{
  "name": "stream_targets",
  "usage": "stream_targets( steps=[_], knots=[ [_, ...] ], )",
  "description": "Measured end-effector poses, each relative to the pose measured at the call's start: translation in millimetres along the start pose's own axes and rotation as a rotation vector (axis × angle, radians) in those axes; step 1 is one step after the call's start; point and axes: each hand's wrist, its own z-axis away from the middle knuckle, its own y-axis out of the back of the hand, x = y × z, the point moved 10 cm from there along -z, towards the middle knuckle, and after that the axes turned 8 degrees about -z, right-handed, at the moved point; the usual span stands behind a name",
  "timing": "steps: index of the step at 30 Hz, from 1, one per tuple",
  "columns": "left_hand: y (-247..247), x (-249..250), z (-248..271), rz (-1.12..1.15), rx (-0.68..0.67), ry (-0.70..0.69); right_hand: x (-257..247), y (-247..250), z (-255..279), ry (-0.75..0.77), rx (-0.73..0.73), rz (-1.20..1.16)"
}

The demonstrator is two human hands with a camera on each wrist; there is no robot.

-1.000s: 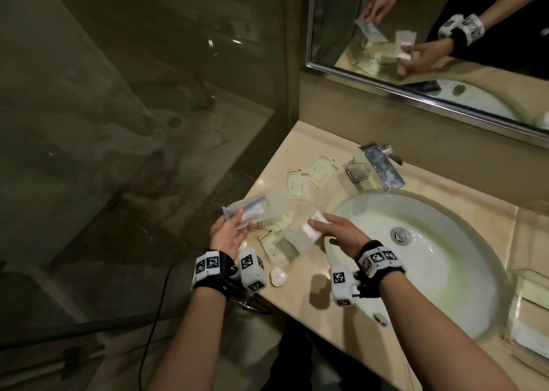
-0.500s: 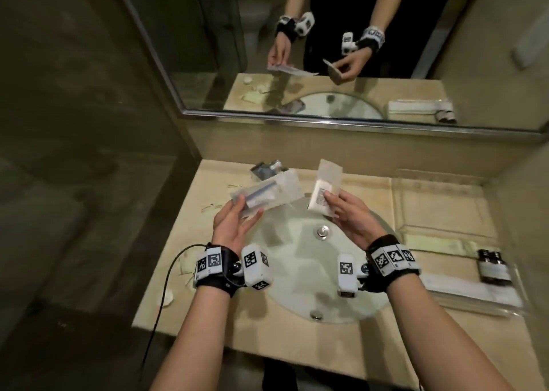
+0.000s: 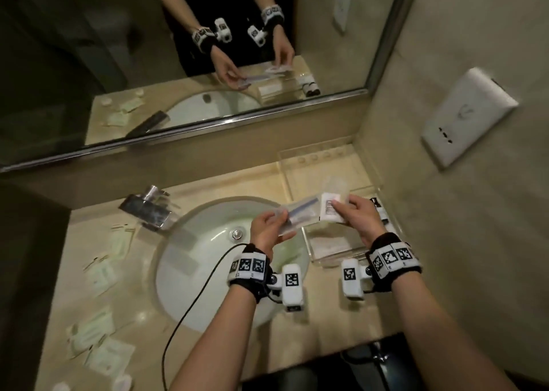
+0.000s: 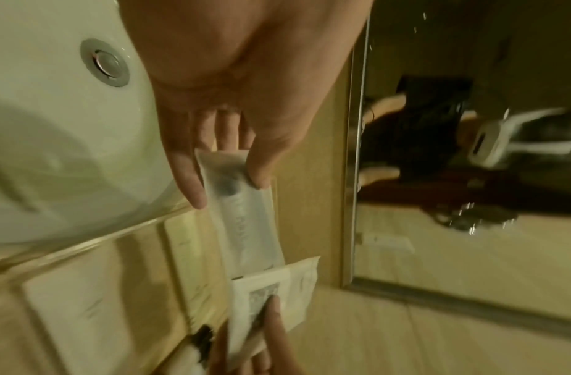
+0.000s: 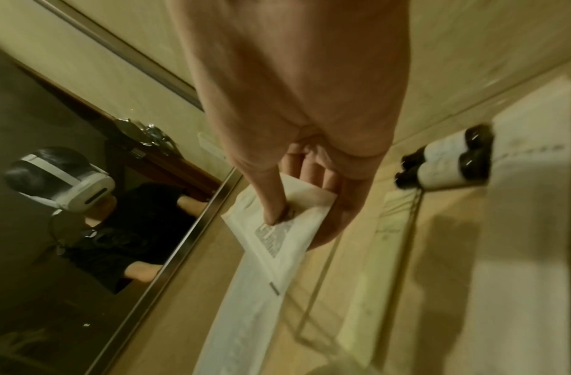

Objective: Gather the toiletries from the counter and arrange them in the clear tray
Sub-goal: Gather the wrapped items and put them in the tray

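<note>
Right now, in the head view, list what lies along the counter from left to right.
Loose sachets → faucet → sink drain → left hand holding a long clear packet → right hand pinching a white sachet → dark bottles in the clear tray.

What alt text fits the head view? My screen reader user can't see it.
Two hands hold toiletry packets over a clear tray beside a sink: the left hand grips a long clear packet, the right hand a white sachet. More packets lie on the counter.
</note>
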Motion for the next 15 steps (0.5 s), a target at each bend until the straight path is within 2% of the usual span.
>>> stream_targets(
  steps=[7, 10, 15],
  knots=[
    [-52, -46, -22, -0.415, -0.042, 0.028, 42, 75, -12, -0.068, 0.214, 0.133],
    [-59, -51, -25, -0.555, -0.051, 0.015, 50, 85, -18, -0.102, 0.261, 0.212],
    [-52, -41, -29, -0.662, 0.001, -0.047, 52, 81, -21, -0.142, 0.287, 0.315]
  ],
)
